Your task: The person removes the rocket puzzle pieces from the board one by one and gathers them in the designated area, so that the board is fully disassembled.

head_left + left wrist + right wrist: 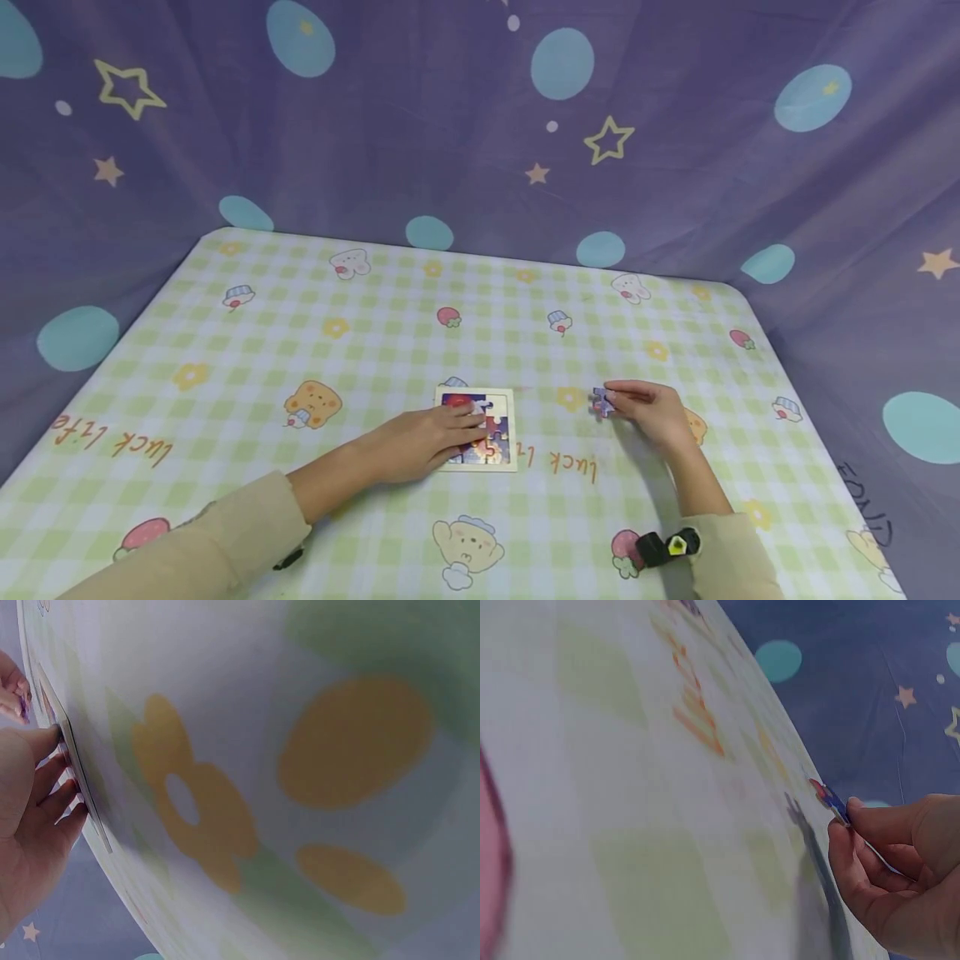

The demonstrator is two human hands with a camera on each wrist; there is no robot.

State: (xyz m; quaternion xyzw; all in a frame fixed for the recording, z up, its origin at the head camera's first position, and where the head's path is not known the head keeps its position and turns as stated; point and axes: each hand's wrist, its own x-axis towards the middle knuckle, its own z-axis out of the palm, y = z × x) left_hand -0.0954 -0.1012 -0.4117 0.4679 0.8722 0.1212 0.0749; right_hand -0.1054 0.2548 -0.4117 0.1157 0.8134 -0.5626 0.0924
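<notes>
A small square jigsaw puzzle (504, 458) with a pale frame lies on the table, partly covered by my left hand (420, 442). That hand's fingers stretch over the pieces, and in the left wrist view its fingertips touch the puzzle board (79, 765). At the upper right of the puzzle, a bare pale patch shows inside the frame. To the right, my right hand (654, 412) pinches a blue and red puzzle piece (601, 403) between thumb and fingers. The right wrist view shows this puzzle piece (832, 801) held above the cloth, with its shadow below.
A green-and-white checked tablecloth (390, 350) printed with cartoon figures and lettering covers the table. Behind and beside it hangs a purple curtain (450, 125) with stars and blue ovals. A black strap (663, 547) is on the right wrist.
</notes>
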